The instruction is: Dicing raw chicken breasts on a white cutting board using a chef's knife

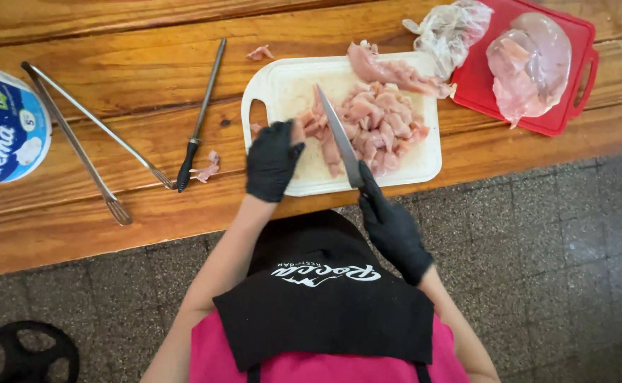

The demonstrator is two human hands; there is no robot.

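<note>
Outdoors: wooden table (speckled floor).

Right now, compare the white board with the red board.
The white board carries diced raw meat out in the open; the red board carries whole pieces in clear bags. The white board lies square in front of the person, under the knife; the red board sits angled at the far right, untouched. Both are handled plastic boards on the wooden table.
</note>
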